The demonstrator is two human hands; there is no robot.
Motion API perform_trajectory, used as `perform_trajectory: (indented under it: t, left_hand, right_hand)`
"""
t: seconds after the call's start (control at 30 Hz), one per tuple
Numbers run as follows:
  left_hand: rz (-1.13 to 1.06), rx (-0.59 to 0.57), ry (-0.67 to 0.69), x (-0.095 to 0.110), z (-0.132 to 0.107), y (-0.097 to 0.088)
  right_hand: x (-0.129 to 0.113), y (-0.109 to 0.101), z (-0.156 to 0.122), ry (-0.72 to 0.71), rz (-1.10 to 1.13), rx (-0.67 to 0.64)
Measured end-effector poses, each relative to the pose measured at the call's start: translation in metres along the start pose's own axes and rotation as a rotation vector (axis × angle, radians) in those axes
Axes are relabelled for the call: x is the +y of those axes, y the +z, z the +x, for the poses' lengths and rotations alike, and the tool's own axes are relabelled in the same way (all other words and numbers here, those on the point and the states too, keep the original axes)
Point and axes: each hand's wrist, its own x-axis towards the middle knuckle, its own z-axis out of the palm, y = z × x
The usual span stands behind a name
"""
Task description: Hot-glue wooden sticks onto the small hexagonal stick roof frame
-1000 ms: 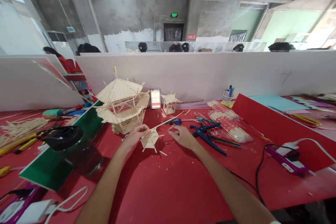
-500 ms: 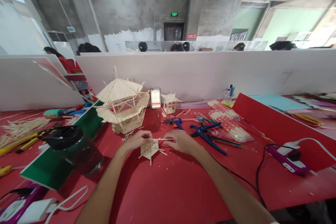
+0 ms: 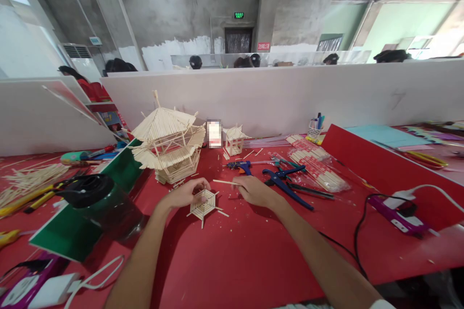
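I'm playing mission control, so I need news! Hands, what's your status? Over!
Left hand on stick frame. Right hand gripping thin stick, tip apart from frame. Glue gun just beyond right hand.

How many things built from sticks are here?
3: the web-shaped frame at the left hand, the big house behind it, and the small house right of the bright screen. Others may be hidden.

Left hand touches a web-shaped frame while right hand holds a stick
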Motion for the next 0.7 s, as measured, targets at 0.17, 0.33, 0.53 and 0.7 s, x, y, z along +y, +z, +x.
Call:
perform_trajectory:
  t: [0.17, 0.33, 0.53, 0.7]
  left_hand:
    - [-0.039, 0.131, 0.022, -0.006, 0.007, 0.003]
    - [0.002, 0.308, 0.049, -0.011, 0.02, 0.013]
    - [0.069, 0.321, 0.084, -0.015, 0.026, 0.019]
    - [0.202, 0.4, 0.089, -0.017, 0.019, 0.009]
  right_hand:
    - [-0.011, 0.019, 0.005, 0.048, 0.159, 0.03]
    - [-0.015, 0.038, 0.008, 0.099, 0.003, -0.006]
    - [-0.005, 0.036, 0.007, 0.093, 0.018, -0.036]
    - [-0.006, 0.021, 0.006, 0.123, 0.068, -0.036]
